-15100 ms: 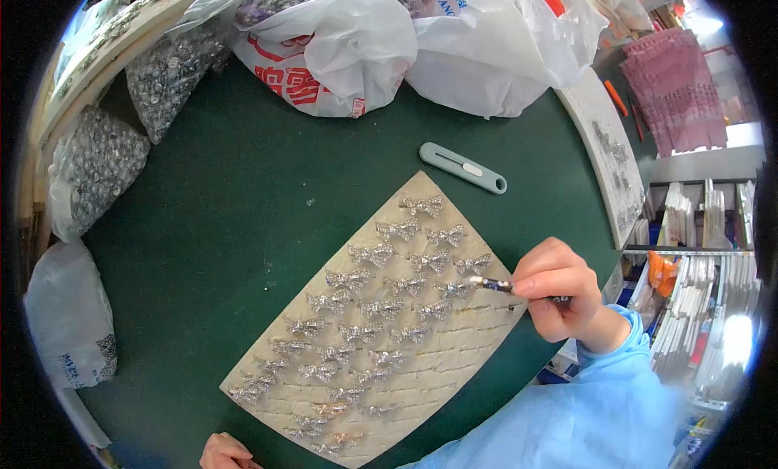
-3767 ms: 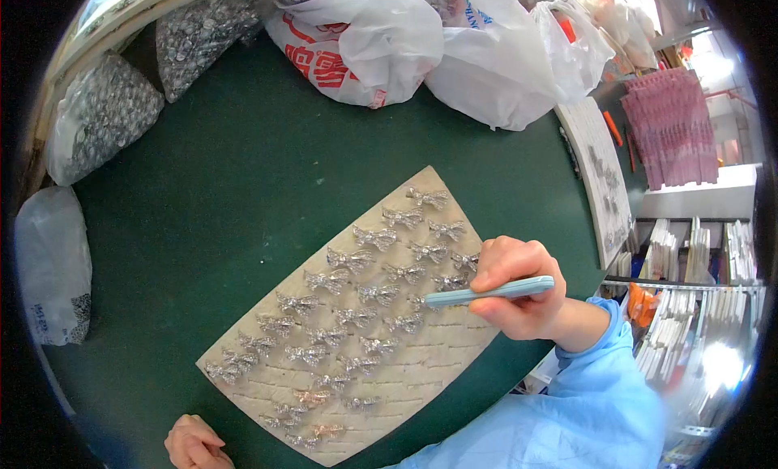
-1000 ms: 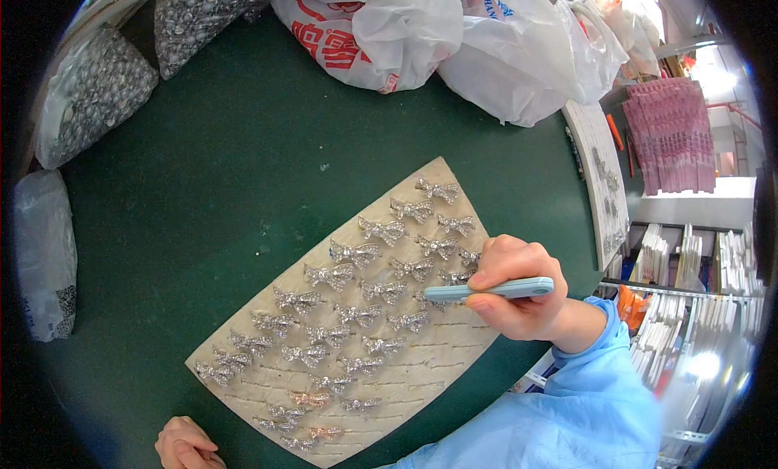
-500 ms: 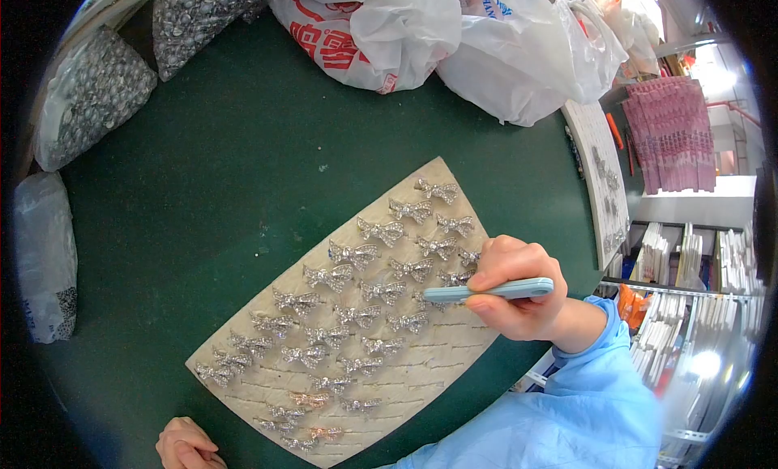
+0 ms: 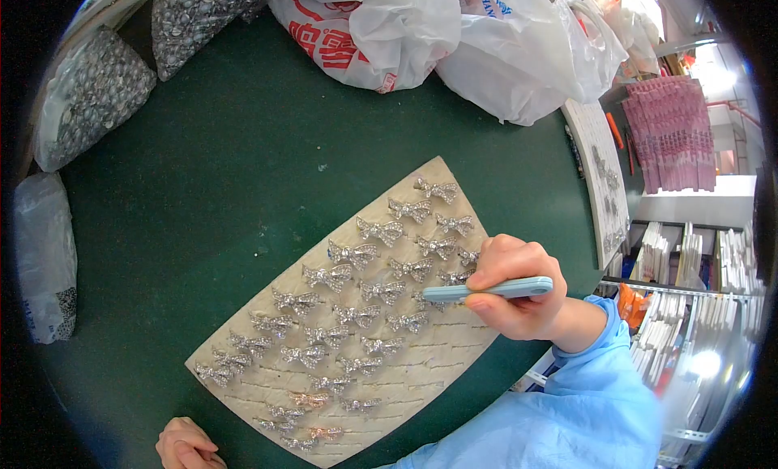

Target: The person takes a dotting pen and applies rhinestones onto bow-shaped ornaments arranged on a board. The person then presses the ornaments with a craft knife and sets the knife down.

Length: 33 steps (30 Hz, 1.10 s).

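Note:
A cream display board (image 5: pixel 267 380) with slits lies slanted on the green table, set with rows of silvery, stone-studded bow rings (image 5: pixel 355 315). Among them near the lower end are a couple of rose-gold bow rings (image 5: pixel 326 433). My right hand (image 5: pixel 519 295) is over the board's right edge, closed round a slim light-blue tool (image 5: pixel 523 288) with a rounded end. The tool's narrow end points left across the rings, overlapping one of them in this view. My left hand (image 5: pixel 186 445) rests on the table left of the board's lower corner, its fingers curled in.
Clear bags of small metallic pieces (image 5: pixel 97 96) stand at the back left, with another plastic bag (image 5: pixel 47 258) below. White plastic bags (image 5: pixel 389 31) line the far edge. A second ring board (image 5: pixel 600 177) and pink bundles (image 5: pixel 668 133) are at right, above shelves of white packets (image 5: pixel 656 331).

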Available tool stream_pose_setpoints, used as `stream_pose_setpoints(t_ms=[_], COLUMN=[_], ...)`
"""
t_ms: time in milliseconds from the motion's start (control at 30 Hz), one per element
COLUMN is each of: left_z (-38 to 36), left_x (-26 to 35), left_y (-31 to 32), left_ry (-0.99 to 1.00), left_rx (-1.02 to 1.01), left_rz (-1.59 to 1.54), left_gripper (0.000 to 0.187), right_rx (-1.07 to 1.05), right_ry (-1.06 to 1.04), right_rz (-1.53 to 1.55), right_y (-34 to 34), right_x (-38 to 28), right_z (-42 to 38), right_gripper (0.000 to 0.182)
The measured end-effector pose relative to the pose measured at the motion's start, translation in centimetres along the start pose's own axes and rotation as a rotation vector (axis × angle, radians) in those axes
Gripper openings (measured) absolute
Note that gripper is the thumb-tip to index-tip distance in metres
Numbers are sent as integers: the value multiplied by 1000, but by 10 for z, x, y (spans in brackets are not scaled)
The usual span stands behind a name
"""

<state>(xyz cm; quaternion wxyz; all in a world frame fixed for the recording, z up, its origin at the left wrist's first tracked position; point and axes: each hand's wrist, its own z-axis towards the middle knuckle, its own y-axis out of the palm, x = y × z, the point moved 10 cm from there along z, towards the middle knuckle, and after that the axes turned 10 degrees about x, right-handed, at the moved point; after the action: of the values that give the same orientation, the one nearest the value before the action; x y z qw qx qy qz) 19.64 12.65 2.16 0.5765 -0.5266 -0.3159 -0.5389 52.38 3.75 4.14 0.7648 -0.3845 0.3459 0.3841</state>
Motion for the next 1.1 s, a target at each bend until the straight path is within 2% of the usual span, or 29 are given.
stream_pose_setpoints(t_ms=[1100], left_z=[1], left_x=[1], left_y=[1], left_ry=[-18], left_rx=[18], left_rz=[19], left_gripper=[28], right_rx=[-6], right_ry=[-3], right_rz=[20], right_y=[0], right_x=[0], right_z=[-1], right_gripper=[28])
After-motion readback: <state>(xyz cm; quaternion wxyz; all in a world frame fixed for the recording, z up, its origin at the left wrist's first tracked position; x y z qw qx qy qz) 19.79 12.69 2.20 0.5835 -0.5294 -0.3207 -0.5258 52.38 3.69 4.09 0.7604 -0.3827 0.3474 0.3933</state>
